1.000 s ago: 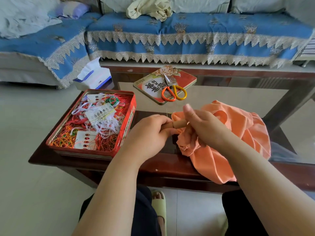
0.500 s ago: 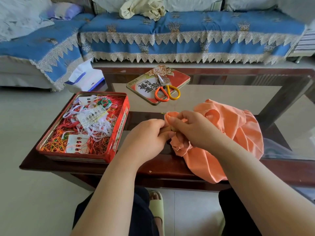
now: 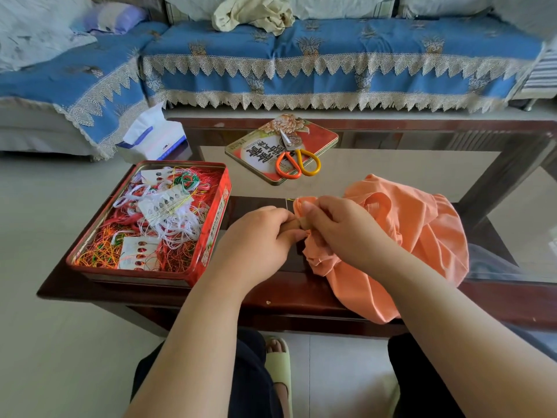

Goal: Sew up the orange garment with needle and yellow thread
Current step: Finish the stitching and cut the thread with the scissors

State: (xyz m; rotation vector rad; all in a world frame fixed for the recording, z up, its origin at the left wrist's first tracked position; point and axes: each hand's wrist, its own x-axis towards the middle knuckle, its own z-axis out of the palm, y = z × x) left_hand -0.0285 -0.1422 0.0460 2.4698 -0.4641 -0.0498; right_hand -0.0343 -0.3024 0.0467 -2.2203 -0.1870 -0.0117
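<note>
The orange garment lies bunched on the dark wooden table, hanging over its near edge. My left hand pinches a fold of the garment's left end. My right hand meets it there, fingers curled and pinching at the same fold. A short bit of yellow thread shows just above that fold. The needle is too small to make out between the fingers.
A red tin full of tangled coloured threads and thread cards sits at the table's left. Its lid lies farther back with orange-and-yellow scissors on it. A tissue pack and a blue-covered sofa are behind.
My right hand has dropped from a raised thumb position down onto the fold, closing against my left hand. The view has shifted slightly.
</note>
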